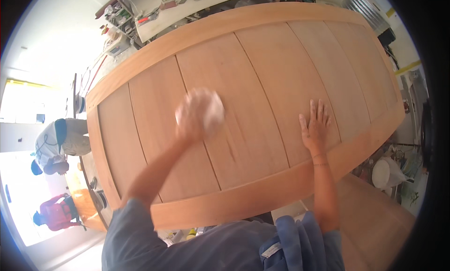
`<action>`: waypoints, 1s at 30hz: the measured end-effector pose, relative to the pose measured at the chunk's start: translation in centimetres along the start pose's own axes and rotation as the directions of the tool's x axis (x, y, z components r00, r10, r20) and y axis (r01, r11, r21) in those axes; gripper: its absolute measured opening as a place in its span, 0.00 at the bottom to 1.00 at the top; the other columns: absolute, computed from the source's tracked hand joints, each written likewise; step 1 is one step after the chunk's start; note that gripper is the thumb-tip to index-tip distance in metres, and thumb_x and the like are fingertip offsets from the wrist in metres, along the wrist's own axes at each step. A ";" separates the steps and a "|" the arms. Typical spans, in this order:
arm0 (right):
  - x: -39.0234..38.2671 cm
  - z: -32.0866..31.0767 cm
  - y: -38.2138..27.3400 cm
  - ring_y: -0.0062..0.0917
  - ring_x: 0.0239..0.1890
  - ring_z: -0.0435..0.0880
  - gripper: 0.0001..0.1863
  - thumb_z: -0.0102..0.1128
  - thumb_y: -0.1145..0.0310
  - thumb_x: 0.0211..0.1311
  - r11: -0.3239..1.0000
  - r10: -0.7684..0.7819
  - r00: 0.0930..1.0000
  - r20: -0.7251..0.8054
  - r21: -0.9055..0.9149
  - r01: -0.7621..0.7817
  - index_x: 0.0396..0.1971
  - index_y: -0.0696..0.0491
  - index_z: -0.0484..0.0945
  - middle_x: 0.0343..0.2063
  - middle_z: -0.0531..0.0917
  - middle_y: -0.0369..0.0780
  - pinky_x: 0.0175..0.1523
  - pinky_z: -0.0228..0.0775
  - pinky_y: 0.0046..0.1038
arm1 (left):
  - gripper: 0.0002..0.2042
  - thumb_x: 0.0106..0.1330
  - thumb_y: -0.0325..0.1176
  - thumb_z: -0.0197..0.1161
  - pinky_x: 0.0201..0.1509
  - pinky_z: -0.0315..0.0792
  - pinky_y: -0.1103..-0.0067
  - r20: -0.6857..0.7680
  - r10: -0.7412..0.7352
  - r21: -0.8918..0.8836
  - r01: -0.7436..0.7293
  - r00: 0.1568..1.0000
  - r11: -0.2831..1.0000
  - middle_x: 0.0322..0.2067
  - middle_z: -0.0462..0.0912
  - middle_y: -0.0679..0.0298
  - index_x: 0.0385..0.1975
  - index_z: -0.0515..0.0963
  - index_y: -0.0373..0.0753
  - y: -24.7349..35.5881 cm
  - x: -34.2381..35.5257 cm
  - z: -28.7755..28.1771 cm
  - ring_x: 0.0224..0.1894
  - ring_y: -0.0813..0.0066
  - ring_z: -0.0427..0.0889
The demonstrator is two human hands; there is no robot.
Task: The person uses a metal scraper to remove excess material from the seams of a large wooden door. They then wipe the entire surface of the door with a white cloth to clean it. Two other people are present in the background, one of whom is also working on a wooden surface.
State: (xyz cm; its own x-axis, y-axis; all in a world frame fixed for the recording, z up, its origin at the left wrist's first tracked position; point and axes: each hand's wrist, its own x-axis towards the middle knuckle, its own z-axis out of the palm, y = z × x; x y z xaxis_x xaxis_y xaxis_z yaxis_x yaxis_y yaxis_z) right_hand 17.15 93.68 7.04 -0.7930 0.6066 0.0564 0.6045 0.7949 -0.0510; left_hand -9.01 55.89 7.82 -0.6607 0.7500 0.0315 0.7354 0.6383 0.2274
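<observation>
A large wooden door (pixel 269 102) lies flat before me, with upright boards set in a raised frame and dark grooves between the boards. My left hand (pixel 188 122) presses a wadded white cloth (pixel 214 112) onto the boards left of the middle. Motion blurs both the fingers and the cloth, and the hand hides part of the cloth. To the right, my right hand (pixel 316 130) rests flat on the wood near the frame's near edge, fingers spread and holding nothing. Pale streaks show on the boards around the cloth.
Beyond the far edge stands a cluttered white-topped bench (pixel 164 19). Two people, one bending in a light shirt (pixel 50 142) and one in red (pixel 52 213), are at the left. A white bucket (pixel 383 173) sits at the right, below a corrugated metal piece (pixel 366 9).
</observation>
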 end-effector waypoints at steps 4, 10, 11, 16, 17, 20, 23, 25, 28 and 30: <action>0.6 0.1 -1.6 0.50 0.87 0.51 0.41 0.44 0.37 0.84 0.998 -0.051 0.999 -0.017 0.036 0.051 0.85 0.46 0.60 0.86 0.57 0.49 0.88 0.37 0.59 | 0.36 0.79 0.55 0.58 0.87 0.53 0.55 -0.325 -0.060 0.073 0.088 0.944 0.993 0.81 0.67 0.52 0.81 0.66 0.41 -10.0 14.2 -1.5 0.84 0.48 0.60; -1.4 1.2 -0.3 0.52 0.87 0.51 0.41 0.48 0.38 0.83 0.998 -0.017 0.998 -0.066 0.055 0.021 0.85 0.46 0.61 0.85 0.57 0.49 0.87 0.39 0.61 | 0.47 0.70 0.58 0.68 0.88 0.42 0.46 0.167 -0.039 -0.065 0.051 0.985 0.997 0.84 0.58 0.49 0.85 0.59 0.42 5.7 -1.3 -0.9 0.87 0.41 0.50; -1.6 1.2 -0.7 0.52 0.87 0.52 0.40 0.48 0.39 0.83 0.997 -0.012 0.998 -0.065 0.070 0.016 0.85 0.46 0.61 0.85 0.58 0.49 0.87 0.39 0.62 | 0.47 0.70 0.58 0.68 0.88 0.43 0.45 0.190 0.121 -0.092 -0.105 0.974 0.990 0.84 0.58 0.49 0.85 0.59 0.42 6.8 -6.9 -0.5 0.87 0.42 0.50; -1.6 0.5 -1.4 0.52 0.86 0.52 0.39 0.49 0.40 0.83 0.997 -0.007 0.998 -0.067 0.077 0.012 0.84 0.46 0.62 0.85 0.58 0.50 0.87 0.41 0.62 | 0.41 0.69 0.57 0.68 0.81 0.60 0.49 -0.059 0.118 0.012 -0.118 0.991 0.993 0.79 0.67 0.51 0.79 0.68 0.43 -1.3 1.8 1.2 0.82 0.43 0.61; -1.5 0.6 -1.4 0.52 0.86 0.53 0.39 0.49 0.40 0.83 0.997 -0.023 0.996 -0.088 0.071 0.030 0.84 0.46 0.62 0.85 0.58 0.50 0.87 0.41 0.62 | 0.40 0.72 0.59 0.65 0.83 0.58 0.51 -0.085 -0.042 0.064 0.047 0.996 0.997 0.79 0.67 0.51 0.79 0.68 0.42 -3.1 6.4 0.2 0.82 0.43 0.62; -1.8 1.1 -1.7 0.51 0.86 0.53 0.39 0.49 0.40 0.83 0.995 -0.059 0.993 -0.107 0.072 0.067 0.84 0.47 0.63 0.85 0.59 0.49 0.87 0.42 0.61 | 0.39 0.77 0.56 0.63 0.85 0.57 0.53 -0.275 0.001 0.184 0.052 0.961 0.982 0.80 0.65 0.45 0.81 0.65 0.40 -8.4 14.8 0.2 0.82 0.40 0.62; -2.1 1.0 -0.8 0.51 0.86 0.54 0.39 0.50 0.40 0.83 0.997 -0.032 0.995 -0.091 0.060 0.037 0.83 0.47 0.63 0.84 0.59 0.49 0.87 0.43 0.61 | 0.41 0.76 0.57 0.63 0.87 0.51 0.52 -0.194 0.165 0.148 -0.137 0.967 0.979 0.82 0.63 0.46 0.82 0.64 0.39 -0.7 9.1 1.8 0.84 0.40 0.58; -1.8 0.9 -0.8 0.51 0.86 0.55 0.39 0.50 0.40 0.83 0.998 -0.022 0.994 -0.106 0.060 0.028 0.83 0.47 0.63 0.84 0.60 0.49 0.87 0.44 0.61 | 0.40 0.76 0.60 0.64 0.88 0.46 0.49 -0.046 0.273 -0.097 -0.276 0.961 0.956 0.84 0.60 0.49 0.80 0.68 0.40 3.8 -1.6 6.2 0.87 0.44 0.51; -2.1 1.0 -0.5 0.52 0.85 0.55 0.39 0.50 0.40 0.83 1.000 -0.005 0.992 -0.122 0.016 0.007 0.83 0.48 0.64 0.84 0.60 0.49 0.86 0.45 0.62 | 0.39 0.73 0.61 0.67 0.89 0.44 0.48 0.273 0.515 -0.164 -0.489 0.812 0.857 0.84 0.60 0.57 0.82 0.68 0.55 11.0 -11.4 2.0 0.88 0.50 0.49; -1.3 1.0 -1.2 0.52 0.85 0.55 0.39 0.50 0.40 0.83 0.998 -0.002 0.992 -0.128 0.057 0.009 0.83 0.47 0.64 0.84 0.60 0.49 0.86 0.44 0.62 | 0.41 0.73 0.60 0.68 0.88 0.44 0.46 0.163 0.666 -0.184 -0.641 0.728 0.745 0.85 0.57 0.53 0.82 0.67 0.50 7.3 -7.5 4.1 0.88 0.46 0.49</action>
State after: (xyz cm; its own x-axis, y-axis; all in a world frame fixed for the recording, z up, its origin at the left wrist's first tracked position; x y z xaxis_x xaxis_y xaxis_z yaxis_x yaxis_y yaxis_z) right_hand 17.41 91.91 6.04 -0.7780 0.6009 0.1835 0.5917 0.7989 -0.1074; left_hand 1.90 55.62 5.26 0.0333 0.9993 0.0161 0.9440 -0.0367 0.3280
